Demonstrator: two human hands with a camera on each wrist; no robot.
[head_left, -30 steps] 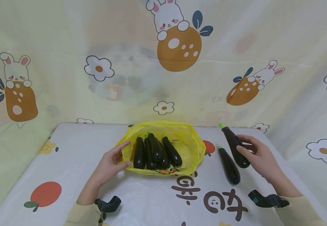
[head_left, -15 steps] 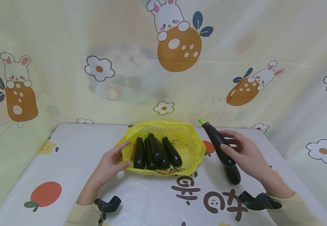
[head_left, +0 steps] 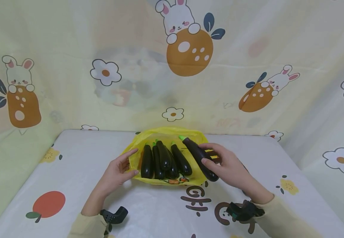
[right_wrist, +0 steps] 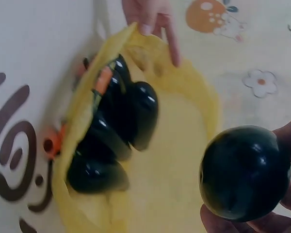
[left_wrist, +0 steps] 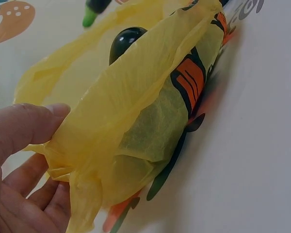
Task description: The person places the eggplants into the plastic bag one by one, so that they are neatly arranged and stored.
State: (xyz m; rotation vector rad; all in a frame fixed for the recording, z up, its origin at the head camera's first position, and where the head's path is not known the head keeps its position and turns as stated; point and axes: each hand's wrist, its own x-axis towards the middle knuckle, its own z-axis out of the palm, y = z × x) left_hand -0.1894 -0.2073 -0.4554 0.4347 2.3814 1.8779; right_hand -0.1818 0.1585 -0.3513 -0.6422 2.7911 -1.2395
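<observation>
A yellow plastic bag (head_left: 160,131) lies with its mouth wide at the back middle of the table, with several dark, glossy eggplants (head_left: 147,162) side by side inside, green stem ends pointing away. My left hand (head_left: 115,173) holds the bag's left rim; in the left wrist view its thumb (left_wrist: 34,125) is on one side of the thin film and the fingers on the other. My right hand (head_left: 229,167) grips another eggplant (head_left: 198,156), tilted, stem end over the right part of the bag. The right wrist view shows that eggplant's round end (right_wrist: 245,172) between thumb and fingers.
A white printed cloth (head_left: 79,172) covers the table, and a patterned curtain (head_left: 142,96) hangs behind it. Dark wrist devices sit on the left wrist (head_left: 114,215) and right wrist (head_left: 244,210). My right hand and forearm hide most of the eggplant on the table.
My right hand has carried its eggplant leftward from the table's right side to over the bag, passing above the eggplant lying there. My left hand and the bag have stayed in place.
</observation>
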